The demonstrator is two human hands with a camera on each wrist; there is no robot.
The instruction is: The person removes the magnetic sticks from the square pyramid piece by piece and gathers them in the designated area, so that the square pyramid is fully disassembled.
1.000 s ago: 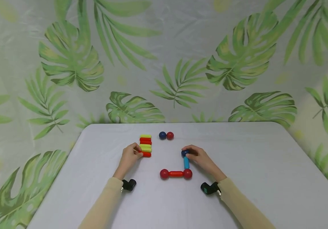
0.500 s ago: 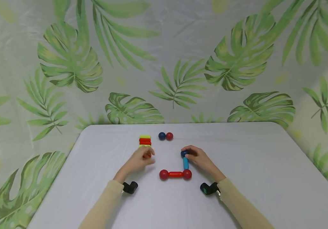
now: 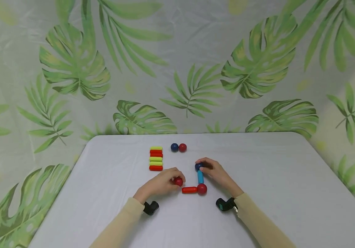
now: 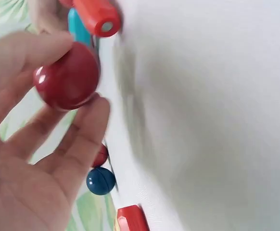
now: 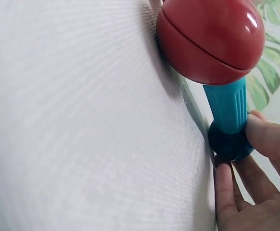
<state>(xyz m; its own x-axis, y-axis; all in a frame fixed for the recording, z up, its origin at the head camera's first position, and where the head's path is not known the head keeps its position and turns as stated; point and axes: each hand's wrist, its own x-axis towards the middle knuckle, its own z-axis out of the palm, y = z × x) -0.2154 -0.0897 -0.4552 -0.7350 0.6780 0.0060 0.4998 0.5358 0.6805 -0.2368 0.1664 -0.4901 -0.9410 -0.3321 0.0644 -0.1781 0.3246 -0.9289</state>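
My left hand [image 3: 162, 182] grips a red ball [image 4: 69, 77] between thumb and fingers, just left of the free end of a red rod [image 3: 189, 190]. That rod's bare end, with a small metal disc, shows in the left wrist view. The rod's other end meets a second red ball [image 5: 212, 41]. From this ball a light blue rod [image 5: 228, 106] runs to a dark blue ball [image 5: 230, 144]. Thumb and fingers of my right hand [image 3: 216, 172] pinch the dark blue ball, which stays on the table.
A column of several yellow and red rods [image 3: 156, 159] lies at the left on the white table [image 3: 258, 165]. Behind, another blue ball [image 3: 174, 147] and a red ball [image 3: 182, 147] sit side by side. A leaf-patterned cloth [image 3: 196, 41] hangs past the far edge.
My left hand has left the rod column, moved right and taken hold of the end red ball, now apart from the red rod. My right hand still holds the dark blue ball.
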